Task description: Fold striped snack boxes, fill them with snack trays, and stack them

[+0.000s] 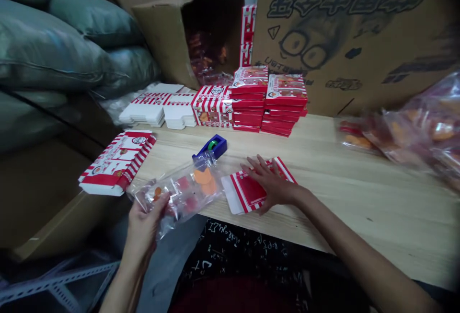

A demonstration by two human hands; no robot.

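Clear plastic packet [189,191]: one, gripped in the left hand [145,219], over the near left edge of the table [359,207]. Red-and-white carton [247,191]: one, flat, right of the packet, under the widely spread right hand [268,184].

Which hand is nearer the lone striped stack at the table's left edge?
Left. The left hand is just this side of the stack and to its right, holding a clear bag; the right hand is farther off to the right, on a striped carton.
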